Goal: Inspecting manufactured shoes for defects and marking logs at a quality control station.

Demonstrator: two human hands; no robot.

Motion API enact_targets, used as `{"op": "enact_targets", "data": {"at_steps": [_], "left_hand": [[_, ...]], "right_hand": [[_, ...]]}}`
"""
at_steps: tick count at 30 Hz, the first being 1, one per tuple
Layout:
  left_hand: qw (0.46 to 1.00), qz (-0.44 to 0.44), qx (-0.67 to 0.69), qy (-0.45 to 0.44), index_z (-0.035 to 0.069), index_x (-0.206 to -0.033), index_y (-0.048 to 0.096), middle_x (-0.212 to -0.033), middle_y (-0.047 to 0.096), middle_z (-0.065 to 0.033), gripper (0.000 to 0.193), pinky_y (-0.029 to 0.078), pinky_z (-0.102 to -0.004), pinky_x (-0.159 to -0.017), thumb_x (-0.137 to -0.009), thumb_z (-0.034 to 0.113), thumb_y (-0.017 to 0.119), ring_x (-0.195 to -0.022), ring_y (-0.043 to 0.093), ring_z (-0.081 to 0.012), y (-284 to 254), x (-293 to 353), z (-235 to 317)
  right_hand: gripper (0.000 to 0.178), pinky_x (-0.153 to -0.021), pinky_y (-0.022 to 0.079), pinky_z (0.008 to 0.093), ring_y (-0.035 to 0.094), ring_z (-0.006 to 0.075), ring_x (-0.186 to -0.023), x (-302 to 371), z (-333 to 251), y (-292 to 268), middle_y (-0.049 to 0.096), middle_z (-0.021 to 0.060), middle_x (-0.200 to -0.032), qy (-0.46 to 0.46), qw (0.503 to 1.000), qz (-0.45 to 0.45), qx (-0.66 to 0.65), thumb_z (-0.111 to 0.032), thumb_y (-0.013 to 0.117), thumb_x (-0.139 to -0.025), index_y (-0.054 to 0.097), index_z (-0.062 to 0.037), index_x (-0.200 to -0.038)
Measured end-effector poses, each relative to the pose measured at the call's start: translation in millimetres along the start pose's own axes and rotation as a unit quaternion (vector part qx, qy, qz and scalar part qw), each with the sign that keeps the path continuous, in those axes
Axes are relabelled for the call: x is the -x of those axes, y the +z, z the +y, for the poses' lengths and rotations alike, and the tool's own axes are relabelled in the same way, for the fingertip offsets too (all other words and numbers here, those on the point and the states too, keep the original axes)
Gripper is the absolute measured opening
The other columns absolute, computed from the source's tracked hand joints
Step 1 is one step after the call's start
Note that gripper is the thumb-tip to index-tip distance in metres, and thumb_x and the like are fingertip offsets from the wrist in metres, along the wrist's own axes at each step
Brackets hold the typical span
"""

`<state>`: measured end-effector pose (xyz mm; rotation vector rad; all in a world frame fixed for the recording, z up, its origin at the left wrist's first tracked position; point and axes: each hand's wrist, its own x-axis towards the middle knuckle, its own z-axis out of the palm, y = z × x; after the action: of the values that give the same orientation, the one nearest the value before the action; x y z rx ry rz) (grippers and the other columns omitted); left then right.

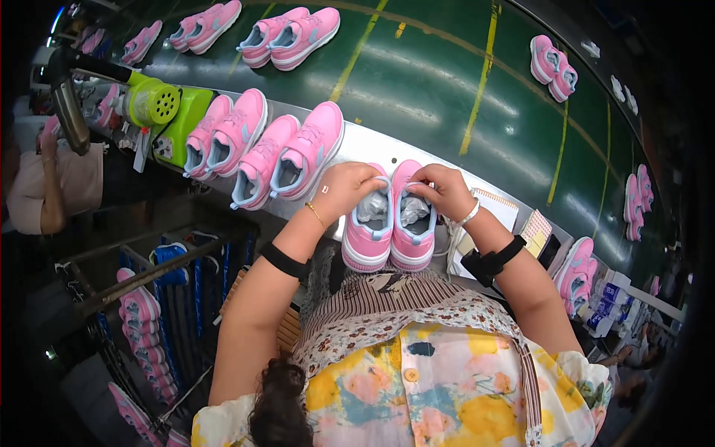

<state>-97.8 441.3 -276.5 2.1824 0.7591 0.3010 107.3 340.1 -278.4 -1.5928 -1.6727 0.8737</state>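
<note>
Pink low-top sneaker pair (389,223) sits heels toward the person, centre frame, on the grey metal ledge (372,145) beside the green conveyor belt (432,82). Left hand (346,190) and right hand (443,190) each pinch a shoe's tongue, apart, holding the openings spread over the grey paper stuffing (372,207).

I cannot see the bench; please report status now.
Both hands, left and right, grip pink shoe pair. Grey paper stuffing inside. More pink shoes beside left hand.

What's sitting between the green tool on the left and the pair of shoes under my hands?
In the head view, two pairs of pink shoes lie between the green tool and the held pair.
</note>
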Motion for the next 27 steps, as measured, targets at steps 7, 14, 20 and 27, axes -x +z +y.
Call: {"op": "enact_targets", "data": {"at_steps": [7, 14, 20, 27], "left_hand": [[0.994, 0.093, -0.016, 0.057, 0.006, -0.097, 0.064, -0.100, 0.062, -0.0098, 0.027, 0.047, -0.0319, -0.080, -0.071, 0.011, 0.067, -0.095, 0.058, -0.0248, 37, 40, -26], [0.938, 0.140, 0.280, -0.146, 0.001, -0.122, 0.047, -0.126, 0.047, -0.0145, 0.043, 0.035, -0.0322, -0.096, -0.084, 0.017, 0.058, -0.114, 0.047, -0.0219, 55, 76, -39], [0.923, 0.078, 0.331, -0.180, 0.001, -0.139, 0.012, -0.134, 0.033, -0.0169, 0.074, 0.031, -0.0315, -0.099, -0.084, 0.021, 0.058, -0.121, 0.037, -0.0236, 83, 81, -49], [0.797, 0.126, 0.512, -0.294, -0.002, -0.131, 0.030, -0.121, 0.047, -0.0155, 0.062, 0.039, -0.0302, -0.091, -0.075, 0.004, 0.055, -0.109, 0.048, -0.0239, 73, 78, -34]], "right_hand": [[0.021, -0.073, 0.047, 0.0326, 0.057, 0.0245, -0.086, 11, 27, 19, 0.061, 0.0081, -0.090, -0.139, 0.987, -0.002, 0.078, -0.019, 0.068, -0.072, 0.059, -0.0054, -0.085], [0.055, -0.085, 0.043, 0.0348, 0.053, 0.0287, -0.101, 48, 35, 23, 0.051, 0.0179, -0.114, 0.043, 0.997, 0.065, 0.025, -0.024, 0.060, -0.080, 0.039, 0.0000, -0.125], [0.078, -0.087, 0.042, 0.0345, 0.050, 0.0250, -0.106, 62, 61, 59, 0.048, 0.0200, -0.115, 0.222, 0.961, 0.026, -0.162, -0.026, 0.067, -0.076, 0.023, 0.0052, -0.132], [0.065, -0.087, 0.043, 0.0314, 0.054, 0.0218, -0.102, 63, 61, 57, 0.052, 0.0113, -0.112, 0.259, 0.896, 0.091, -0.348, 0.001, 0.055, -0.072, 0.030, -0.0014, -0.132]]}}
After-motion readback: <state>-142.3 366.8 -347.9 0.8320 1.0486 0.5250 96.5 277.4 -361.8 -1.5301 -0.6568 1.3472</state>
